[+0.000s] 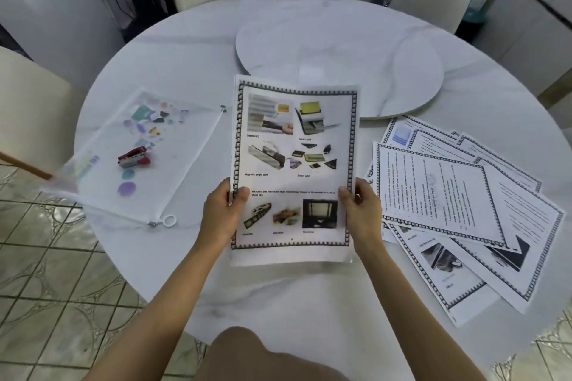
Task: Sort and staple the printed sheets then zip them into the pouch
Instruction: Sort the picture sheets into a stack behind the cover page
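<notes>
The left hand is gripping the left edge of a white printed sheet with a black patterned border and colour photographs, thumb lying over the front and fingers curled behind. The right hand is pinching the opposite edge in the same way, thumb on the printed face. Between them the sheet is standing tilted up above the round white marble bench; whether more sheets are lying behind it cannot be told.

Just to the right of the right hand, a fanned, overlapping pile of bordered printed sheets is lying flat on the bench, text pages on top of picture pages. To the left, well apart from the held sheet, a translucent zip pouch with coloured motifs and a white ring pull is lying flat, with a small red stapler sitting on it. Beyond the sheet, a round white turntable is resting at the bench centre.
</notes>
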Demonstrator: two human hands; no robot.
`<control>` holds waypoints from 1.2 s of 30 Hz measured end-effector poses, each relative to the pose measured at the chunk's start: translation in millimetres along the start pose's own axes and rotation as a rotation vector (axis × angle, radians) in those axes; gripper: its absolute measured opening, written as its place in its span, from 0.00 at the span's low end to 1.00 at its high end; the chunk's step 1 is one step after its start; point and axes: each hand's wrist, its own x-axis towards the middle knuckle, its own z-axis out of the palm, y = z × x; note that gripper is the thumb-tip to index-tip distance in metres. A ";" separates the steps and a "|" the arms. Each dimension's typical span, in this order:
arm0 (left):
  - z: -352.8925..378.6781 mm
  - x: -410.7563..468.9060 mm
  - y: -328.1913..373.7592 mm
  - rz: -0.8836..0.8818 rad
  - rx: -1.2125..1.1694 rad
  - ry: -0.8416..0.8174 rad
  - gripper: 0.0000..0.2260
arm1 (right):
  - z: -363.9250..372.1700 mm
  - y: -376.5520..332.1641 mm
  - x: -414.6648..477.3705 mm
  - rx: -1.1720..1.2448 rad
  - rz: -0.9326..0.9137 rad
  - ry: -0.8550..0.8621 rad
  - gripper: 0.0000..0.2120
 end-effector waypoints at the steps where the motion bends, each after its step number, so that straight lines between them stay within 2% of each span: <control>1: -1.2 -1.6 -3.1 -0.055 -0.030 -0.012 0.03 | 0.7 4.2 -1.1 -0.026 0.007 -0.015 0.05; 6: -6.0 -8.9 -18.4 -0.267 -0.144 -0.050 0.05 | 5.7 22.0 -8.7 -0.160 0.077 -0.021 0.04; 9: -9.3 -9.2 -26.4 -0.337 -0.169 -0.044 0.08 | 9.1 23.2 -12.8 -0.132 0.111 -0.025 0.13; 11: -11.8 -8.7 -29.0 -0.363 -0.196 -0.042 0.08 | 10.0 24.4 -14.3 -0.130 0.136 -0.036 0.12; 17: -16.8 -8.3 -26.4 -0.375 -0.261 -0.092 0.08 | 11.7 27.8 -15.1 -0.109 0.136 -0.021 0.11; 22: -19.4 -5.5 -28.1 -0.375 -0.224 -0.088 0.09 | 13.0 25.0 -16.3 -0.106 0.129 -0.011 0.14; 26: -20.5 -4.5 -29.1 -0.382 -0.240 -0.116 0.08 | 14.0 23.9 -16.5 -0.108 0.128 -0.007 0.07; 32: -20.8 -7.1 -28.7 -0.413 -0.299 -0.222 0.12 | 12.9 20.3 -16.2 -0.089 0.122 -0.032 0.14; 36: -19.0 -8.6 -30.7 -0.434 -0.300 -0.224 0.13 | 11.7 20.1 -17.2 -0.058 0.113 -0.036 0.06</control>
